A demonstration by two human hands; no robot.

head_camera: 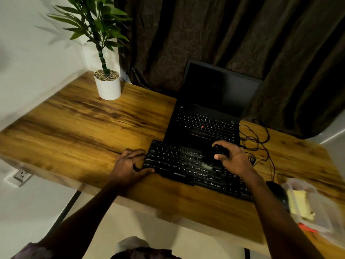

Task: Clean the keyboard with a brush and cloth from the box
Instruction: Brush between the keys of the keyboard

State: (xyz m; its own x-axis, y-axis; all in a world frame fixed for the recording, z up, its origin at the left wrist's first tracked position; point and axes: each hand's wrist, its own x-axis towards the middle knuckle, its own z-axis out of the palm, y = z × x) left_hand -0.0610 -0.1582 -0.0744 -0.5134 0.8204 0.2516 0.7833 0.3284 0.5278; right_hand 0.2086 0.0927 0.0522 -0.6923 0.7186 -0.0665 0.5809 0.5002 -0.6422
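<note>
Keyboard [186, 169], black with white legends, lay slantwise on the wooden desk [74, 128]. Its far edge met the front of an open black laptop [205, 120], which stood at its 12 o'clock with a dark screen; whether the two overlapped could not be told. The left hand [128, 163] gripped the keyboard's 9 o'clock end, with the thumb laid along the near edge and the fingers curled at the far side of that end. The right hand [231, 157] hovered over the keys toward 3 o'clock, its thumb and curled fingers pinching a dark brush [216, 152]. The brush was blurred, and a pale smear beneath it lay against the keys. At the keyboard's 4 o'clock a black mouse [278, 193] sat just beside a clear plastic box [323, 217] on the desk's near right corner. A yellow cloth [300, 204] lay inside the box, and something small and orange [308, 229] showed at its near end. Black cables [255, 141] looped on the desk at 2 o'clock of the keyboard. A green plant in a white pot [108, 86] stood at 10 o'clock, in the desk's far corner, well apart from the hands. A dark curtain [233, 34] hung behind the laptop, and a wall socket [21, 175] showed below the desk's edge at 9 o'clock.
</note>
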